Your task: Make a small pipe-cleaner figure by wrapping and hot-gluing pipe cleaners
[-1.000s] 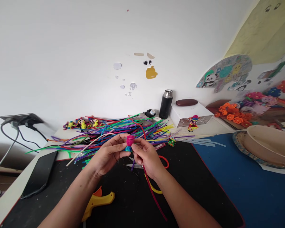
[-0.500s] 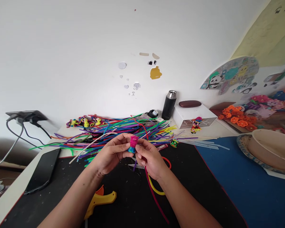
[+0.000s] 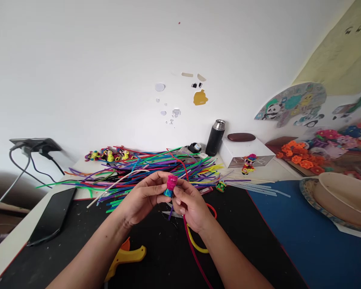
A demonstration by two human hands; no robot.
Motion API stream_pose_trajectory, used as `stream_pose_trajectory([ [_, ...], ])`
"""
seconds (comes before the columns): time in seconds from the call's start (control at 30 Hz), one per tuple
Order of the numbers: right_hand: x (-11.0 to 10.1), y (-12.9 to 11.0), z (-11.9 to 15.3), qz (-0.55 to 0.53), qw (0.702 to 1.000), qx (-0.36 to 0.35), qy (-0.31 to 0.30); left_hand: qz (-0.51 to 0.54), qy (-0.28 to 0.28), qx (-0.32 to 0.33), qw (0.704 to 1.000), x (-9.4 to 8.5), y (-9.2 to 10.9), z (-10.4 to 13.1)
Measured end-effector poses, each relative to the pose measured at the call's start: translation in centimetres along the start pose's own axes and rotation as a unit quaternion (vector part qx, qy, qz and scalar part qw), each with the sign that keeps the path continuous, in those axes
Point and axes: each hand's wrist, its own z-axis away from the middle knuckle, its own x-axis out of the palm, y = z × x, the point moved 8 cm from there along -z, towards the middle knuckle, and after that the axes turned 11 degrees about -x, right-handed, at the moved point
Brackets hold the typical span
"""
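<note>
A small coiled pipe-cleaner piece (image 3: 171, 183), magenta above and blue below, stands upright between my two hands over the black mat. My left hand (image 3: 142, 198) pinches its left side between thumb and fingers. From the right, the thumb and fingers of my right hand (image 3: 192, 206) close on its lower part. A long magenta pipe cleaner (image 3: 194, 253) hangs down below my right hand; whether it joins the coil is hidden. Scissors (image 3: 174, 214) lie partly covered beneath the hands. A yellow glue gun (image 3: 129, 256) rests near my left forearm.
Many loose pipe cleaners (image 3: 156, 166) spread along the wall. A black phone (image 3: 49, 216) lies at left. A black flask (image 3: 215, 138), a white box (image 3: 249, 148) and a finished figure (image 3: 248, 163) stand behind. Glue sticks (image 3: 258, 188) and a large bowl (image 3: 339, 196) are at right.
The view has tilted up slightly, so wall and table things sit a little lower. Both hands keep their hold on the coil, which leans a bit differently.
</note>
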Motion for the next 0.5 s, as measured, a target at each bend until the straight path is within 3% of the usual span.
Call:
stream_pose_trajectory([
  [0.33,0.05,0.21,0.14,-0.001,1.0,0.002,-0.002,0.003,0.04,0.0,0.999,-0.69,-0.37,-0.25],
  [0.5,-0.03,0.22,0.11,-0.009,1.0,0.009,0.007,0.008,0.02,-0.004,1.0,-0.62,-0.35,-0.1],
])
